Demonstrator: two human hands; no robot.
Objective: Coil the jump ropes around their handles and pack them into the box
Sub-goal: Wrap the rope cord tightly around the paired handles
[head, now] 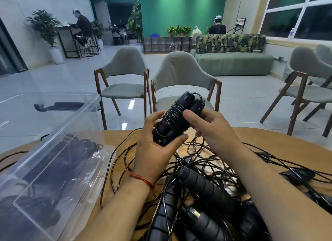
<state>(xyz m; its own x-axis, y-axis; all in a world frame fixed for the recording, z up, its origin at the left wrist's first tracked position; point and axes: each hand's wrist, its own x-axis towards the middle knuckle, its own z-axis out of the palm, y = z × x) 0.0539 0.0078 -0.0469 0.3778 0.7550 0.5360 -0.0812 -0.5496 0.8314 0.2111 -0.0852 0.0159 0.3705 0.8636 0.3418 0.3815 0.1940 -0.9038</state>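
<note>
Rope in hand: a black jump rope (175, 120), wound in tight turns round its paired handles (187, 98); held in the air above the table (269, 138), caps tilted up and away
Left hand: left hand (154, 145) palm up; fingers and thumb curled round the bundle's lower end, gripping it
Right hand: right hand (210, 127) with thumb pressed on the coils, fingers wrapped behind the upper end; also gripping the bundle
Doing it well: probably the last turns; keep the thumb on the coils so they cannot spring loose; tuck the tail under a turn; draw any trailing strand clear of the heap
Box: clear plastic box (79, 122) on the table, left of the hands; coiled ropes (62, 158) already inside
Loose ropes: loose ropes (203, 187) tangled beneath the forearms
</note>
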